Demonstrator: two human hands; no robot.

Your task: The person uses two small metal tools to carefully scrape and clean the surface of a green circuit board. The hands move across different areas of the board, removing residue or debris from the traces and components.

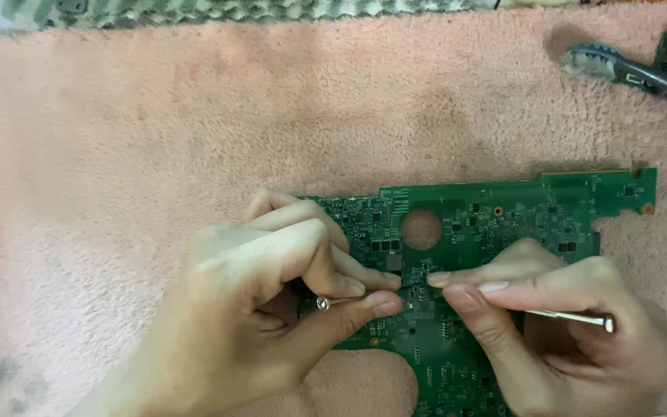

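Lying flat on the pink towel (156, 139), the green circuit board (503, 208) sits under both hands. The left hand (272, 309) and the right hand (565, 324) each pinch a thin metal tool (333, 302), fingertips nearly meeting over the board's middle.

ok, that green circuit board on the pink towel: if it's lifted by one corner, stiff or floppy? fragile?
The green circuit board looks thin, flat and rigid, so probably stiff and light. Its round cut-out and notched edges suggest it may flex slightly there. Dense small parts look fragile. The fuzzy pink towel probably keeps it from sliding.
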